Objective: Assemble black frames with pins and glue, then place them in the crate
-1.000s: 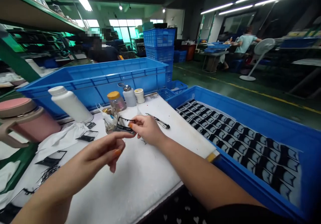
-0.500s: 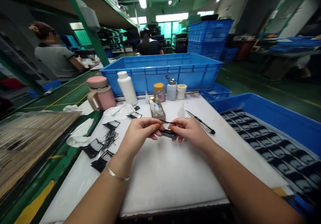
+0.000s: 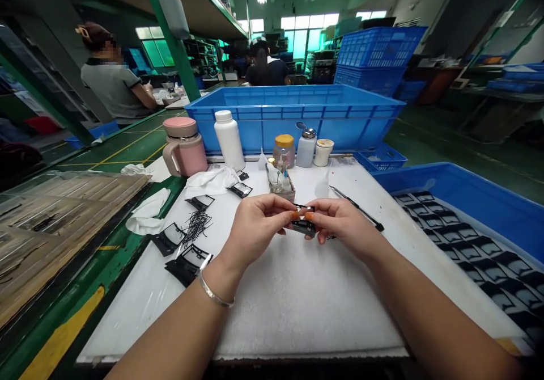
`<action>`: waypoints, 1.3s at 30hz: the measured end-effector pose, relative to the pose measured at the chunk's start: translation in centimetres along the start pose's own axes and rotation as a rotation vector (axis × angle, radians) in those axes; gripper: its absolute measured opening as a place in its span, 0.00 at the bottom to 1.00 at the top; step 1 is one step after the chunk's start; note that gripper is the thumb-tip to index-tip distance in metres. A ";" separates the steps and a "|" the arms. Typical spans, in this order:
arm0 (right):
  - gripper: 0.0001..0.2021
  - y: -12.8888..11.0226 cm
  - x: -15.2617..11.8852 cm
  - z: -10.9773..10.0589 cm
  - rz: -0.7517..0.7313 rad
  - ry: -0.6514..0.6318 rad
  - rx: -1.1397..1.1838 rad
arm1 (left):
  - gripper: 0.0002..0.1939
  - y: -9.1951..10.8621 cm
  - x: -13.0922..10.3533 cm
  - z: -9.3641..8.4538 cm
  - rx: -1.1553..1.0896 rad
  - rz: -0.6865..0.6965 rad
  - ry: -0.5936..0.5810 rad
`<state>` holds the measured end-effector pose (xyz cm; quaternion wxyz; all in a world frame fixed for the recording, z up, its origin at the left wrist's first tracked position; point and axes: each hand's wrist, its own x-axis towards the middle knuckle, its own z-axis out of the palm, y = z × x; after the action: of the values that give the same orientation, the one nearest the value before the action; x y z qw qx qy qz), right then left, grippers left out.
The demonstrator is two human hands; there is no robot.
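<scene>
Over the white work mat (image 3: 314, 306), a small black plastic frame (image 3: 304, 228) is held up between my two hands. My left hand (image 3: 261, 221) pinches its left side with thumb and fingers. On the other side, my right hand (image 3: 344, 221) grips the right end, its fingertips close to the left ones. Fingers hide much of the part. Similar black frames (image 3: 187, 264) lie left of my left forearm, beside a heap of thin black strips (image 3: 198, 226). A black pen-like tool (image 3: 359, 209) rests just beyond my right hand.
Behind my hands stand a small box of bottles (image 3: 291, 195), a pink mug (image 3: 191, 153), a white bottle (image 3: 229, 142) and a pump bottle (image 3: 306, 150). A large blue crate (image 3: 293, 119) borders the back. At right, a blue bin (image 3: 501, 210) holds rows of black parts. Two people sit farther off.
The view has turned slightly left, so the scene sits farther right in the picture. Both hands keep hold of the black frame, with only a slight shift in its tilt.
</scene>
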<state>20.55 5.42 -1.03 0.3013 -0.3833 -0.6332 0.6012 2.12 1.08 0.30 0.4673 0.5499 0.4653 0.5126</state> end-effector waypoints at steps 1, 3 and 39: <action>0.15 0.0 0.0 0.0 -0.001 -0.005 0.009 | 0.07 0.0 0.0 0.0 -0.006 -0.003 -0.001; 0.14 -0.1 -0.1 -0.1 -0.003 -0.008 0.015 | 0.07 -0.2 0.1 0.1 -0.011 -0.006 -0.011; 0.14 -0.4 -0.6 0.4 -0.035 -0.010 0.124 | 0.03 -1.8 0.4 0.9 0.282 0.260 0.097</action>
<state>20.48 4.70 -0.60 0.3319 -0.3495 -0.6028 0.6358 2.95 1.65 -1.43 0.2925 0.6401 0.4793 0.5245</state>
